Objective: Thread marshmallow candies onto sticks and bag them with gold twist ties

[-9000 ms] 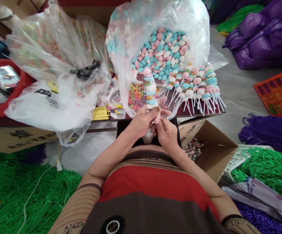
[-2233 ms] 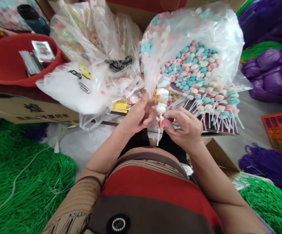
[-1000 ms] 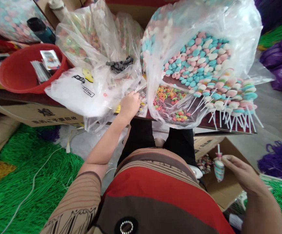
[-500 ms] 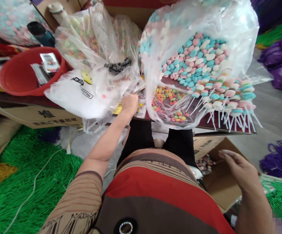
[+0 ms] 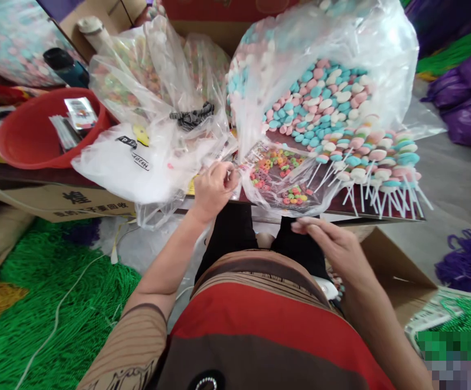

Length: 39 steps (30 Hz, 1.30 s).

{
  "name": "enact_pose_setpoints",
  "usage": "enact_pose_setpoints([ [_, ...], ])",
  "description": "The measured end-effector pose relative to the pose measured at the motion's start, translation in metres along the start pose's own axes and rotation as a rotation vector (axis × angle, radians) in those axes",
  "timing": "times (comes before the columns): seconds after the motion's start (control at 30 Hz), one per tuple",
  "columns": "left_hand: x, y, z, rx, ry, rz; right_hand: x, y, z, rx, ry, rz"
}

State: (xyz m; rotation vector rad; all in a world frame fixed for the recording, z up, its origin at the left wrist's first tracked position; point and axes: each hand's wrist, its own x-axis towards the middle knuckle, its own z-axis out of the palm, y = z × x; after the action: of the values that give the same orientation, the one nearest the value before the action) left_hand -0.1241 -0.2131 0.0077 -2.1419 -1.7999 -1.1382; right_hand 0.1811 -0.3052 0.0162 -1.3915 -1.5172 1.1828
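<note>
My left hand [image 5: 214, 189] is closed at the table's front edge, fingers curled; what it pinches, if anything, is too small to make out. It is beside white printed plastic bags [image 5: 117, 168] and left of small colourful candy rings [image 5: 279, 162] on clear plastic. My right hand [image 5: 333, 238] hangs in front of the table over my lap, thumb and fingers pinched together and slightly blurred; I cannot make out anything in them. Beyond lie pink, blue and white candies [image 5: 320, 100] in a large clear bag. Candy skewers on white sticks [image 5: 373, 157] are piled at the right.
A red basin [image 5: 19, 135] with small packets stands at the left. Behind are clear bags of candy rings [image 5: 137, 70] and a dark bottle [image 5: 66, 67]. An open cardboard box [image 5: 398, 271] is below right. Green netting [image 5: 56, 303] covers the floor at left.
My right hand has moved left and up from over the cardboard box toward the table edge. My left hand has drawn slightly back from the plastic bags, its fingers turning upward.
</note>
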Motion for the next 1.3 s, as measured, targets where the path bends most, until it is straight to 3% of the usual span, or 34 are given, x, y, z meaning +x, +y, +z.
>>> enact_pose_setpoints([
  [0.1,-0.012,0.027,0.012,-0.070,0.158,0.158,0.033,-0.020,0.041,0.171,-0.084,-0.074],
  [0.2,-0.022,0.055,0.021,-0.158,0.179,0.210,0.063,-0.029,0.067,0.240,-0.062,-0.080],
  [0.3,-0.024,0.068,0.019,-0.291,0.118,0.199,0.080,-0.032,0.071,0.235,0.115,-0.088],
  [0.37,-0.018,0.066,0.011,-0.401,0.074,0.157,0.083,-0.036,0.061,0.110,0.076,-0.088],
  [0.43,-0.008,0.060,0.003,-0.519,-0.040,0.126,0.081,-0.042,0.047,-0.068,-0.135,-0.088],
  [0.5,0.004,0.056,-0.004,-0.634,-0.304,0.107,0.079,-0.049,0.035,-0.169,-0.365,-0.105],
  [0.57,0.012,0.054,-0.007,-0.733,-0.570,0.068,0.077,-0.054,0.026,-0.178,-0.484,-0.114],
  [0.6,0.013,0.055,-0.007,-0.780,-0.641,0.036,0.076,-0.054,0.024,-0.159,-0.495,-0.102],
  [0.67,0.012,0.055,-0.004,-0.862,-0.629,-0.051,0.074,-0.051,0.019,-0.098,-0.437,-0.042],
  [0.77,0.004,0.054,0.000,-0.932,-0.451,-0.219,0.069,-0.040,0.016,0.060,-0.225,0.047],
  [0.83,-0.002,0.054,0.002,-0.976,-0.416,-0.303,0.065,-0.032,0.016,0.171,-0.095,0.045],
  [0.93,-0.006,0.057,0.000,-1.170,-0.457,-0.402,0.059,-0.025,0.018,0.188,-0.001,-0.029],
  [1.07,-0.003,0.065,-0.006,-1.485,-0.600,-0.525,0.054,-0.025,0.021,0.004,0.086,-0.131],
  [1.17,-0.003,0.069,-0.004,-1.521,-0.705,-0.606,0.052,-0.023,0.022,-0.062,0.189,-0.156],
  [1.3,-0.010,0.069,0.006,-1.424,-0.611,-0.666,0.053,-0.018,0.027,0.007,0.236,-0.140],
])
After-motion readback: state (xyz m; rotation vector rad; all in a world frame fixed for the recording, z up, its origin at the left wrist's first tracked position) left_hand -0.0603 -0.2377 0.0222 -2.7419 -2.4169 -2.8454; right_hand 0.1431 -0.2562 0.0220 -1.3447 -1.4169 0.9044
